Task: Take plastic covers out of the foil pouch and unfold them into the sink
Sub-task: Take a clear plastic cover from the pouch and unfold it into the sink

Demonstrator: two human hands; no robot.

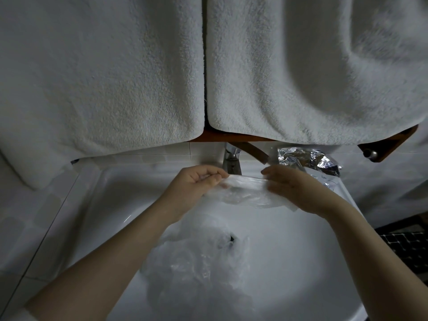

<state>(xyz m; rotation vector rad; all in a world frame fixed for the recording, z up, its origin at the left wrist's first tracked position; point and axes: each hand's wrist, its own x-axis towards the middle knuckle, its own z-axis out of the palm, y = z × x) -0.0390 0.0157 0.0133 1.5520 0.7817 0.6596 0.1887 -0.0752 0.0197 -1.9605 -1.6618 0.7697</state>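
A thin clear plastic cover is stretched between my two hands above the back of the white sink. My left hand pinches its left edge with curled fingers. At the right edge, my right hand grips the cover. More crumpled clear plastic covers lie in the basin around the drain. The crinkled silver foil pouch lies on the sink's back right rim, beyond my right hand.
A chrome tap stands at the back middle of the sink, just behind the cover. Two white towels hang over a wooden rail above. A dark tiled floor patch shows at the right.
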